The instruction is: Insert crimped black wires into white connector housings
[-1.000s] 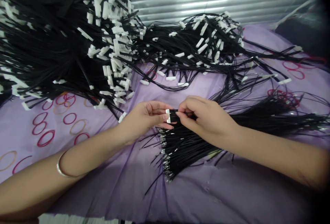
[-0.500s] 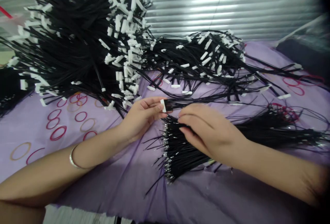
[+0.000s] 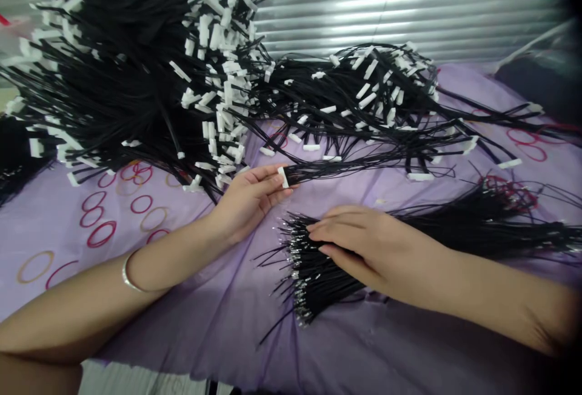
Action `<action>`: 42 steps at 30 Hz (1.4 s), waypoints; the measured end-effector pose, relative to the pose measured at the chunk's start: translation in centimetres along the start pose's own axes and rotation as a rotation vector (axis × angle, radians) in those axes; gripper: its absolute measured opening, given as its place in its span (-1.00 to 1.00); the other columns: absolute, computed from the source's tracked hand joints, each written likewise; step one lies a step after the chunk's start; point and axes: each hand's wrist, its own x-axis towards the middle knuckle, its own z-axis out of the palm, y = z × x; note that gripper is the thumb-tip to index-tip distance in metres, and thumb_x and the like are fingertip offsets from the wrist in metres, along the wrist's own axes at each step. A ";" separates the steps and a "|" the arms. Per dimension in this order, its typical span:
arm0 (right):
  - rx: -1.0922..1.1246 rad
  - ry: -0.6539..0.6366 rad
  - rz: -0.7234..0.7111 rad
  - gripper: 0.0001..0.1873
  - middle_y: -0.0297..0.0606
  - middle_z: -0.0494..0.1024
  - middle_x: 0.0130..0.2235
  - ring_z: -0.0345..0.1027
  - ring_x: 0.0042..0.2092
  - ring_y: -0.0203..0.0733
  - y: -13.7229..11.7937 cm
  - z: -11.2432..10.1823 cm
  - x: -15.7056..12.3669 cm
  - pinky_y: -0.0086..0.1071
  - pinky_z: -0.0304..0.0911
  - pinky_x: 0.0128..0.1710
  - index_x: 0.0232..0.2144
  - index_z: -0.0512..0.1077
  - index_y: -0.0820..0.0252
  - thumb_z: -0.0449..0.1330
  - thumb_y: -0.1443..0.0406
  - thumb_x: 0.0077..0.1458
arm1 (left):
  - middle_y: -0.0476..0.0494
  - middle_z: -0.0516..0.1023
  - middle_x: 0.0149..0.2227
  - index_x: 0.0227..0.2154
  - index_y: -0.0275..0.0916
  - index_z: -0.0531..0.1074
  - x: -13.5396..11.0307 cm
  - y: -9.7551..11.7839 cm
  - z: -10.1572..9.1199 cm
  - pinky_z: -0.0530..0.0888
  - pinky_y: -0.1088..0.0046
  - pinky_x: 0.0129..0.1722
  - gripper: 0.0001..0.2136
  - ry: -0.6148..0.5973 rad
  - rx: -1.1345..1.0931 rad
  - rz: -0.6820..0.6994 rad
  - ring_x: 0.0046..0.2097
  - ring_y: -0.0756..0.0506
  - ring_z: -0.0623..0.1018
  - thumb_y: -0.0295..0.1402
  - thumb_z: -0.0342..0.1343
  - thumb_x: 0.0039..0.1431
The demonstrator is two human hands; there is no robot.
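My left hand [image 3: 250, 201] is closed in a pinch on a white plastic connector [image 3: 283, 177]. Thin black wires [image 3: 336, 168] run from that connector to the right across the table. Over a flat bundle of loose black wires [image 3: 318, 283] with small metal terminals at their left ends lies my right hand [image 3: 354, 237]. Its fingertips touch the upper wires near those ends, with the thumb a little apart from the index finger. No wire shows clearly gripped there.
A tall heap of black cables with white connectors [image 3: 136, 74] stands at the left back. Beside it lies a lower pile of such cables [image 3: 354, 92], before a ribbed shiny surface [image 3: 386, 1]. Rubber bands [image 3: 102, 234] are scattered on the purple table cover [image 3: 218, 322].
My right hand has moved down, away from the connector, onto the loose wire bundle. My left hand keeps hold of the connector, slightly higher and farther left in view.
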 end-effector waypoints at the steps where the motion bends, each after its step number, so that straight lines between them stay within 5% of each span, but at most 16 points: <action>1: 0.022 -0.015 -0.010 -0.75 -0.15 0.53 -0.15 0.41 -0.08 -0.21 0.1 -0.1 0.0 -0.29 0.36 -0.06 -0.15 0.44 0.24 -0.01 0.37 0.23 | -0.11 0.57 -0.32 -0.31 -0.36 0.54 0.0 0.0 0.0 0.50 0.56 -0.21 -0.87 0.000 0.000 -0.004 -0.23 -0.01 0.59 -0.59 0.16 0.08; 8: -0.069 0.095 0.100 -0.78 -0.11 0.49 -0.10 0.38 -0.05 -0.14 1.7 -1.0 0.1 -0.25 0.32 -0.05 -0.14 0.42 0.28 0.05 0.39 0.17 | -0.13 0.58 -0.30 -0.28 -0.38 0.53 -0.1 0.0 0.0 0.51 0.60 -0.23 -0.86 -0.030 -0.015 -0.020 -0.26 0.01 0.58 -0.61 0.15 0.09; 14: -0.041 -0.099 0.276 -0.91 -0.28 0.49 -0.36 0.34 -0.28 -0.23 3.0 -1.3 0.1 -0.34 0.24 -0.25 -0.40 0.45 0.20 0.13 0.38 0.11 | -0.18 0.59 -0.26 -0.25 -0.40 0.51 0.0 0.0 0.0 0.51 0.56 -0.23 -0.84 -0.031 0.006 -0.028 -0.24 -0.04 0.60 -0.60 0.17 0.08; 20: 0.029 -0.008 0.312 -0.93 -0.29 0.42 -0.34 0.28 -0.29 -0.30 2.3 -1.3 0.5 -0.43 0.18 -0.29 -0.38 0.33 0.23 0.07 0.39 0.16 | -0.17 0.59 -0.25 -0.25 -0.39 0.52 -0.1 0.0 0.1 0.52 0.57 -0.24 -0.83 -0.044 0.019 -0.008 -0.25 -0.02 0.60 -0.59 0.20 0.06; 24: 0.070 0.085 0.265 -0.91 -0.41 0.37 -0.46 0.18 -0.48 -0.42 1.3 -1.8 0.6 -0.50 0.08 -0.47 -0.36 0.31 0.22 0.02 0.39 0.18 | -0.14 0.59 -0.35 -0.28 -0.38 0.53 -1.1 -0.1 0.8 0.53 0.58 -0.30 -0.85 -0.113 0.021 -0.108 -0.34 0.02 0.58 -0.59 0.21 0.04; 27: 0.039 0.147 0.169 -0.87 -0.37 0.42 -0.38 0.24 -0.40 -0.42 1.0 -1.8 0.6 -0.52 0.12 -0.40 -0.29 0.39 0.21 0.05 0.41 0.17 | -0.10 0.58 -0.39 -0.32 -0.37 0.54 -1.6 -0.4 1.2 0.55 0.54 -0.32 -0.83 -0.178 0.036 -0.119 -0.36 0.02 0.57 -0.64 0.21 -0.02; 38: -0.188 -0.042 0.091 -0.83 -0.20 0.37 -0.34 0.25 -0.32 -0.23 1.6 -2.3 0.2 -0.32 0.25 -0.29 -0.41 0.45 0.25 0.06 0.38 0.12 | -0.14 0.59 -0.34 -0.26 -0.38 0.49 -1.2 -0.4 0.5 0.52 0.50 -0.21 -0.84 -0.185 0.052 -0.200 -0.28 -0.04 0.61 -0.60 0.18 0.06; 42: -0.235 0.050 0.007 -0.83 -0.15 0.39 -0.29 0.28 -0.25 -0.19 0.7 -2.5 0.5 -0.29 0.28 -0.24 -0.31 0.46 0.29 0.07 0.35 0.16 | -0.14 0.58 -0.32 -0.28 -0.38 0.50 -1.1 -0.5 0.5 0.52 0.48 -0.18 -0.87 -0.192 0.031 -0.195 -0.26 -0.04 0.60 -0.60 0.17 0.07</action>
